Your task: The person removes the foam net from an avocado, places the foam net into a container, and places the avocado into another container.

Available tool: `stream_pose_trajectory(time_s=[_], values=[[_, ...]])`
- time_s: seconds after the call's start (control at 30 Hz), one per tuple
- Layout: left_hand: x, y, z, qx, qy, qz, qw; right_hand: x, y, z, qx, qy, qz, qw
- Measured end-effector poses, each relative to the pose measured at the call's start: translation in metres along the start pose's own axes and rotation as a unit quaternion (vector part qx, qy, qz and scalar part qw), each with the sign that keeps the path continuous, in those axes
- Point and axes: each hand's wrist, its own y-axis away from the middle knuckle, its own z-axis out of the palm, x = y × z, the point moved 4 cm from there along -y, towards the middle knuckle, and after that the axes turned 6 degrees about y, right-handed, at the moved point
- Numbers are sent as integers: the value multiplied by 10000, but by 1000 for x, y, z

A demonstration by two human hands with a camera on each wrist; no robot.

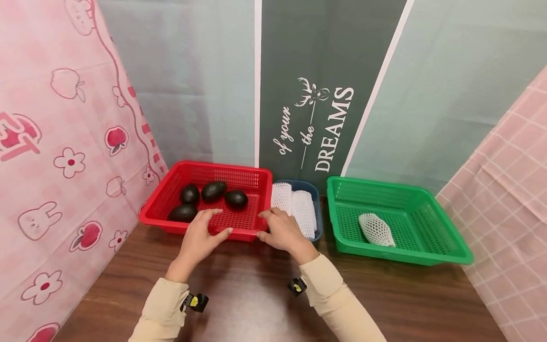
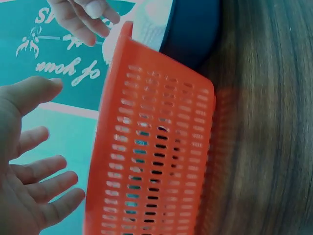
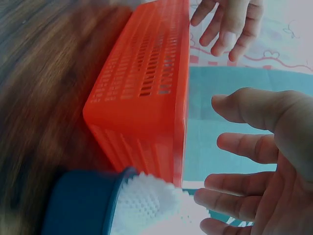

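My left hand (image 1: 199, 241) hovers at the front rim of the red basket (image 1: 239, 232), thumb and fingers apart, holding nothing. By the basket's front right corner is my right hand (image 1: 283, 232), its fingers spread and its palm empty in the right wrist view. Inside the red basket lie several dark, egg-shaped fruits that look like avocados (image 1: 213, 191), grouped toward the left and back. White foam net sleeves (image 1: 303, 211) fill a dark blue bin (image 1: 317, 197) just beyond my right hand, which hides part of them.
To the right stands a green basket (image 1: 401, 256) with one object wrapped in a white foam net (image 1: 376, 229). All the containers rest on a brown wooden table (image 1: 248, 294). Patterned cloths hang behind and at both sides.
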Motion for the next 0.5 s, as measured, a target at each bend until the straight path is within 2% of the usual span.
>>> stream_pose_trajectory(time_s=[0.1, 0.5], values=[[6, 0, 4, -226, -244, 24, 9994, 7, 7, -2, -17, 101, 70, 9999], [25, -10, 19, -601, -688, 229, 9956, 30, 21, -8, 17, 331, 214, 9992]])
